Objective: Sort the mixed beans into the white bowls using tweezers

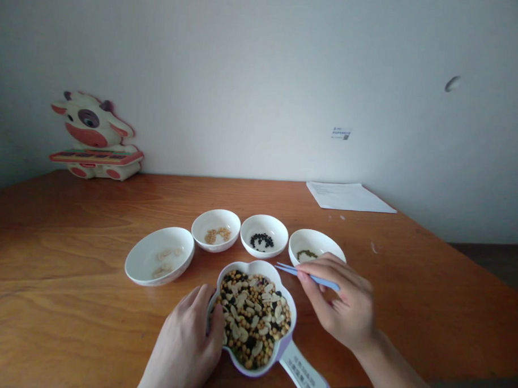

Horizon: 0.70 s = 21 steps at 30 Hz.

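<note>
My left hand (193, 335) grips the left rim of a flower-shaped white and purple pan (289, 308) with a handle. Mixed beans and peanuts (255, 312) fill the pan. Between the fingers of my right hand (344, 299) is a pair of blue tweezers (319, 280), their tips over the pan's upper right rim, with nothing visible between them. Behind the pan stand white bowls: one with pale peanut pieces (163, 270), one with yellow soybeans (217, 234), one with black beans (261, 241). The fourth, with green beans (307, 254), is partly hidden by my right hand.
A cow-shaped toy keyboard (97, 140) stands at the back left of the wooden table (61, 255). White paper sheets (350, 197) lie at the back right, against the wall (237, 91). The pan's handle (306, 372) points toward the table's front edge.
</note>
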### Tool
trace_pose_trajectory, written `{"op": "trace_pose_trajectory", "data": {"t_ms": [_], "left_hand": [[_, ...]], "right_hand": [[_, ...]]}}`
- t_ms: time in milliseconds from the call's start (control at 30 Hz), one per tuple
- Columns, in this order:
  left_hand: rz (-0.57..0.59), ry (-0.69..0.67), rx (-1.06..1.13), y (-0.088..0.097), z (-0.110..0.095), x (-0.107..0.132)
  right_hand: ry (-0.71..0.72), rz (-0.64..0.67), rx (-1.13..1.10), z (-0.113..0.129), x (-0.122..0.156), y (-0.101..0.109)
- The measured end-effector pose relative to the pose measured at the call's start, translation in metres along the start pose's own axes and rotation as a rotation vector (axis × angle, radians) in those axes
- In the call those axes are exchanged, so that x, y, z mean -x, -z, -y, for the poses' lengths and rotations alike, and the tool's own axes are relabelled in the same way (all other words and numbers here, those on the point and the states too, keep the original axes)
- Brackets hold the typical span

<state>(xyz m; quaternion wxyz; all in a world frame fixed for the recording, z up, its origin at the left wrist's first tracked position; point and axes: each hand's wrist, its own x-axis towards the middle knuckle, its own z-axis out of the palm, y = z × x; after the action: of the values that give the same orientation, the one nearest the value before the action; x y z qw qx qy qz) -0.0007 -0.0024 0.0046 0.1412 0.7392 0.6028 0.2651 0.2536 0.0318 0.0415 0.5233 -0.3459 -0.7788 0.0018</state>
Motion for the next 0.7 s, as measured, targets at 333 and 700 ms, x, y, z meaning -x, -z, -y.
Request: {"op": "trace_pose_trajectory", "data": {"t_ms": [333,700], "left_hand": [[-0.011,-0.006,-0.001,-0.001,0.001,-0.001],[-0.008,-0.006,-0.019,-0.001,0.002,0.001]], "right_hand": [[-0.046,0.221,-0.090,0.002,0.011,-0.021],[-0.078,0.258,-0.079,0.000,0.011,-0.025]]}}
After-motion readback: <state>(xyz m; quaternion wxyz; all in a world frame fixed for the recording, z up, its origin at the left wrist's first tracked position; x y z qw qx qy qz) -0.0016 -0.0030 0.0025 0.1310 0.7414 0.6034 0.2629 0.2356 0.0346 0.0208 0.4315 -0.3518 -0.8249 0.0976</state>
